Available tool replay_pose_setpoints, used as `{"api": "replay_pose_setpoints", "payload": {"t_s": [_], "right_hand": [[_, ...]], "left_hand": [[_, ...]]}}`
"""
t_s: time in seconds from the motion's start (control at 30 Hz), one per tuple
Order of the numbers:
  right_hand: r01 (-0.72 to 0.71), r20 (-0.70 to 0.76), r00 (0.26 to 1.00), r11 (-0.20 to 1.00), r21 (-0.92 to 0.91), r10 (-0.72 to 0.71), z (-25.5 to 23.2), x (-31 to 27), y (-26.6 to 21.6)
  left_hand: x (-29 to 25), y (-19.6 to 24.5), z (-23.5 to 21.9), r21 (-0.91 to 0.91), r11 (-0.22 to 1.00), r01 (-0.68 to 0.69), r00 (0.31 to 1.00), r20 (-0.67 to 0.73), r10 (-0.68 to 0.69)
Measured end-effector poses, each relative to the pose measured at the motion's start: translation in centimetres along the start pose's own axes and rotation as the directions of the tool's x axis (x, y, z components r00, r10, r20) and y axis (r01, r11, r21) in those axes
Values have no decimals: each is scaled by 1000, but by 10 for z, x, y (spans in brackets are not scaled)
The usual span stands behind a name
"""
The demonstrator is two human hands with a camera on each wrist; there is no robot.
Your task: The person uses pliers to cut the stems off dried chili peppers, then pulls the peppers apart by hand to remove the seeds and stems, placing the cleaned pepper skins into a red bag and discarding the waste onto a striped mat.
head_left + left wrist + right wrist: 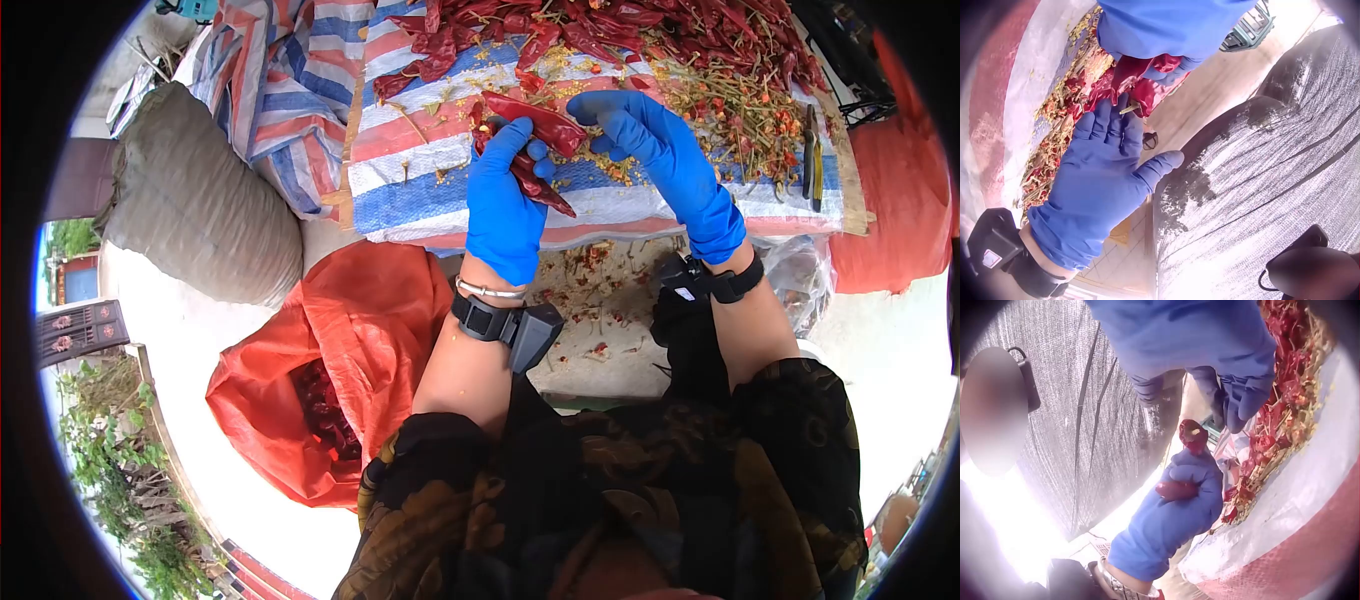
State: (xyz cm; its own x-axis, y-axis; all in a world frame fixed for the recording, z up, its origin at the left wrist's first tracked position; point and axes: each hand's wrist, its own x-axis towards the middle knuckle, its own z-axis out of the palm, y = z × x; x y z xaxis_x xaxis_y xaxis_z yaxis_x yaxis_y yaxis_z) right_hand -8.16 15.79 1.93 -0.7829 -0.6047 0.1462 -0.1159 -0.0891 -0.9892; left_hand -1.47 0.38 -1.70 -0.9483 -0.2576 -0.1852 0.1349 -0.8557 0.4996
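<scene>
Head view: looking down over striped sheeting (400, 208).
Left hand (503, 200): gripping dried red chilies (545, 125) above the sheeting, probably angled across to keep ends exposed.
Right hand (665, 150): open, fingers loosely bent, just beside held chilies.
Chili pile (640, 35): far side, likely set within reach; stem litter (745, 110) toward the right.
Table (855, 200): under sheeting, wooden edge showing.
Surroundings: pale floor (180, 370), red sack (375, 300) with chilies inside, bulging grey sack (205, 200), plants (110, 440) at left.
</scene>
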Motion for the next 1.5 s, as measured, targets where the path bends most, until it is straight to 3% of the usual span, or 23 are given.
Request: {"api": "replay_pose_setpoints", "payload": {"t_s": [0.03, 0.17, 0.27, 0.33, 0.37, 0.43, 0.5, 0.57, 0.63, 0.73, 0.8, 0.83, 0.9, 0.93, 1.0, 1.03, 1.1, 1.17, 1.23, 1.3, 1.33, 1.4, 1.5], "right_hand": [[-27, 24, 999, 979, -200, 32, -1, 0, 3], [-48, 132, 984, 895, -443, 119, -4, -1, 27], [-84, 124, 986, 973, -213, 112, -6, -3, 17], [-149, 145, 976, 983, -108, 164, -11, -1, 6], [-219, 73, 971, 970, -105, 227, -13, -2, 0], [-287, -10, 958, 952, -102, 288, -18, -3, -3], [-315, 70, 947, 949, 23, 312, -23, -4, -4], [-339, 78, 938, 941, 10, 337, -23, -6, -11], [-361, 91, 929, 933, -1, 359, -24, -7, -18], [-347, 97, 932, 937, -39, 349, -24, -6, -18], [-5, 47, 999, 975, -221, 15, -24, -3, -9], [-3, 46, 999, 976, -219, 13, -24, -3, -9], [18, 7, 1000, 777, -629, -18, -21, -5, -10], [13, 2, 1000, 777, -629, -15, -20, -6, -9], [-20, 95, 994, 947, -319, 53, -18, -8, -7], [-24, 91, 994, 947, -319, 56, -16, -10, -10], [-272, 53, 961, 962, 31, 270, -13, -13, -19], [-266, 28, 964, 939, 218, 266, -9, -13, -4], [-247, 8, 964, 885, 395, 266, -6, -13, 11], [-312, 266, 950, 471, 825, 164, -4, -12, 19], [-315, 269, 949, 473, 823, 164, -2, -12, 24], [-406, 435, 899, 267, 874, -55, 2, -12, 31], [-412, 410, 908, 339, 846, 81, -3, -14, 28]], "left_hand": [[0, 0, 0, -45, 999, -14, 1000, -24, 13], [-3, -2, -1, -54, 998, 39, 999, -12, -39], [-1, -5, -2, 36, 999, 29, 999, -19, -28], [-2, -4, 9, 261, 953, -156, 962, -177, 206], [-5, -3, 14, 259, 953, -155, 963, -174, 204], [-13, -3, 30, 460, 815, -352, 908, -42, 416], [-14, -8, 31, 568, 763, -308, 934, 27, 357], [-11, -20, 21, 681, 649, -338, 940, 268, 209], [-16, -19, 29, 714, 664, -222, 974, 192, 119], [-16, -15, 28, 731, 663, -159, 987, 90, 137], [-14, -16, 24, 738, 640, -214, 970, 84, 227], [-12, -17, 21, 740, 638, -215, 970, 85, 227], [-10, -22, 17, 731, 415, -541, 830, 383, 406], [-9, -25, 15, 732, 418, -538, 832, 384, 400], [-9, -26, 17, 729, 370, -576, 805, 427, 413], [-12, -25, 19, 729, 373, -574, 807, 427, 408], [-21, -21, 26, 727, 626, -283, 958, 178, 225], [-22, -22, 26, 649, 717, -253, 967, 146, 209], [-22, -23, 27, 559, 798, -224, 975, 114, 193], [-22, -24, 28, 480, 850, -215, 976, 87, 198], [-22, -25, 28, 479, 851, -217, 976, 86, 200], [-21, -26, 28, 423, 885, -197, 979, 45, 196], [-20, -26, 26, 338, 923, -182, 983, 40, 179]]}}
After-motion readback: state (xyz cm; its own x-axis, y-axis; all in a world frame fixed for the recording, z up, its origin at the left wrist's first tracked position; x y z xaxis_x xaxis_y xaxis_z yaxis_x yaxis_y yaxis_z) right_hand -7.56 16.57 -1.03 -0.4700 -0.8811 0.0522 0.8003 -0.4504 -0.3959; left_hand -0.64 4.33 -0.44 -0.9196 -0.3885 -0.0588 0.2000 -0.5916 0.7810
